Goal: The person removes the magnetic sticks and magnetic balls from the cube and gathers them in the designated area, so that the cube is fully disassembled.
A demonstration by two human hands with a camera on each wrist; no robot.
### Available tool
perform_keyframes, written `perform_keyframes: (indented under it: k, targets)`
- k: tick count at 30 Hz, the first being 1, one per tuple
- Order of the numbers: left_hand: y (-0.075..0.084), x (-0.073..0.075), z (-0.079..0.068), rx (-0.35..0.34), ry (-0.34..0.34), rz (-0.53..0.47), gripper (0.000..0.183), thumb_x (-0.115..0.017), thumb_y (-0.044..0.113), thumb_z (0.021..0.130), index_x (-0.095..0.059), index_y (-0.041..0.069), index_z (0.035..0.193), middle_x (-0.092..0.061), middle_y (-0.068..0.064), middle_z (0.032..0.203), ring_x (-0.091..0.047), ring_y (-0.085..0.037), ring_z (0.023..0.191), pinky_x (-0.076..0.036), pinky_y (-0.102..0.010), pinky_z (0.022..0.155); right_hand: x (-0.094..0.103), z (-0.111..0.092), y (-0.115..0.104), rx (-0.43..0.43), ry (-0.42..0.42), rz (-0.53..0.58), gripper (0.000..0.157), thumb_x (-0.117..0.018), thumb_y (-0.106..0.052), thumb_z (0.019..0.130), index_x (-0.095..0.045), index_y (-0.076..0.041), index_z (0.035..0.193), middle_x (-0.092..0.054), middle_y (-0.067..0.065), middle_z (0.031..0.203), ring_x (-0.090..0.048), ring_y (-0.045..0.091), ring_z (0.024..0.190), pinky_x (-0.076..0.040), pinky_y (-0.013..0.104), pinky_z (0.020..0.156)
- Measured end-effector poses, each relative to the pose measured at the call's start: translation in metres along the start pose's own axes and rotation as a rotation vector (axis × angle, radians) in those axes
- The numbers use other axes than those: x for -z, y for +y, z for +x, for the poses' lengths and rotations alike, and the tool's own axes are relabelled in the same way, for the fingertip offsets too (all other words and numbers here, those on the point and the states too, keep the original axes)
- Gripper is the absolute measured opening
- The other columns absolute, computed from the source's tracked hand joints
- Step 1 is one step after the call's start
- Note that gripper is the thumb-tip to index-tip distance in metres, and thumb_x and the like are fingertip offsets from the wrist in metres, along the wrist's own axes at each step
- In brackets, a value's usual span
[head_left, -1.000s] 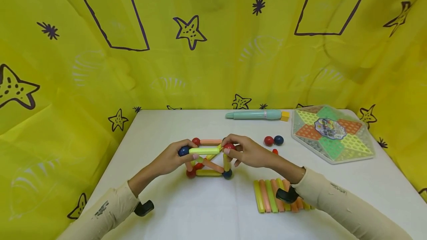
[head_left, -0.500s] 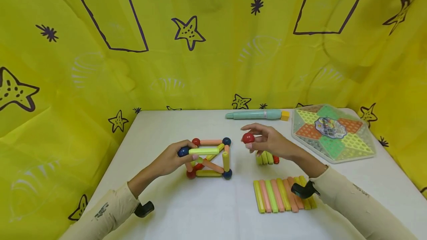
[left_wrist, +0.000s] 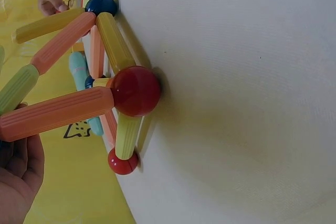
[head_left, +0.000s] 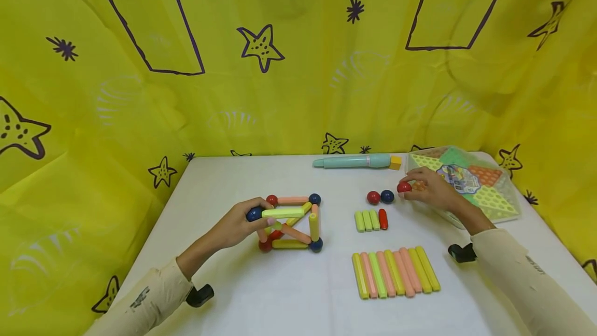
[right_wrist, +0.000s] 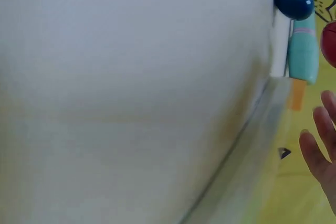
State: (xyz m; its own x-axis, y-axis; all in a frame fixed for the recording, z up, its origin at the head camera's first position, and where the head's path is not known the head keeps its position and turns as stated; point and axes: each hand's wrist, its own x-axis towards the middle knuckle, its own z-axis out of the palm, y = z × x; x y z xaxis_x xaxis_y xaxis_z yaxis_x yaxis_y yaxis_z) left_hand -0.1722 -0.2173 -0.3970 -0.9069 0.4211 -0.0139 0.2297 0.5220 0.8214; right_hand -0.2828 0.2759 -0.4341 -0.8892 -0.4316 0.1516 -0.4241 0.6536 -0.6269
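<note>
My left hand point(head_left: 235, 226) grips a dark blue ball point(head_left: 254, 214) at the upper left of a stick-and-ball frame. A light green stick point(head_left: 282, 213) juts rightward from that ball, its far end free. Red and blue balls join the frame's salmon and yellow sticks; one yellow stick point(head_left: 314, 227) stands up at the right corner. In the left wrist view, a red corner ball point(left_wrist: 136, 91) rests on the table beyond the hand. My right hand point(head_left: 434, 189) pinches a red ball point(head_left: 403, 187) between thumb and fingers, right of a loose red ball point(head_left: 373, 198) and blue ball point(head_left: 387, 197).
Several short green sticks point(head_left: 367, 221) and a red one point(head_left: 383, 219) lie in a row. Nearer is a row of long sticks point(head_left: 396, 273). A hexagonal game board point(head_left: 494, 198) sits partly behind my right hand. A teal pen-like object point(head_left: 352, 161) and yellow cube point(head_left: 395, 163) lie at the back.
My right hand has left the frame's upper right corner and carried the red ball rightward, past the two loose balls. My left hand stays on the blue ball.
</note>
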Motion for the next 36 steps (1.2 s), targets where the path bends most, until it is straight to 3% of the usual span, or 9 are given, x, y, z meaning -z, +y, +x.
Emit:
perform_keyframes:
  k: [6, 16, 31, 36]
  targets:
    - [-0.001, 0.000, 0.000, 0.005, 0.001, -0.004, 0.026, -0.069, 0.030, 0.096, -0.063, 0.015, 0.117, -0.060, -0.011, 0.107, -0.056, -0.022, 0.088, -0.048, -0.026, 0.069, -0.006, 0.001, 0.011, -0.016, -0.032, -0.051, 0.033, -0.081, -0.018, 0.086, -0.072, 0.001, 0.112, -0.060, 0.028, 0.123, -0.054, 0.043, 0.114, -0.045, 0.062, 0.093]
    - [-0.001, -0.001, 0.000, 0.004, 0.000, 0.005, 0.028, -0.069, 0.031, 0.096, -0.063, 0.016, 0.119, -0.060, -0.011, 0.108, -0.057, -0.021, 0.087, -0.050, -0.026, 0.070, -0.009, 0.007, 0.017, -0.039, -0.071, -0.112, 0.038, -0.082, -0.024, 0.085, -0.073, -0.001, 0.113, -0.064, 0.024, 0.119, -0.055, 0.029, 0.097, -0.047, 0.036, 0.078]
    - [0.002, 0.000, -0.001, 0.016, -0.008, -0.009, 0.028, -0.069, 0.030, 0.096, -0.062, 0.014, 0.118, -0.059, -0.012, 0.107, -0.057, -0.021, 0.086, -0.050, -0.025, 0.069, -0.011, 0.012, 0.018, -0.024, -0.099, -0.190, 0.036, -0.086, -0.026, 0.080, -0.076, -0.004, 0.107, -0.061, 0.026, 0.118, -0.058, 0.036, 0.102, -0.048, 0.040, 0.080]
    - [0.002, 0.000, -0.002, 0.024, -0.008, -0.008, 0.027, -0.069, 0.030, 0.096, -0.062, 0.015, 0.118, -0.059, -0.012, 0.108, -0.057, -0.022, 0.088, -0.050, -0.026, 0.069, -0.011, 0.013, 0.019, -0.010, -0.112, -0.196, 0.042, -0.087, -0.027, 0.078, -0.074, -0.002, 0.109, -0.062, 0.027, 0.118, -0.058, 0.033, 0.098, -0.049, 0.037, 0.078]
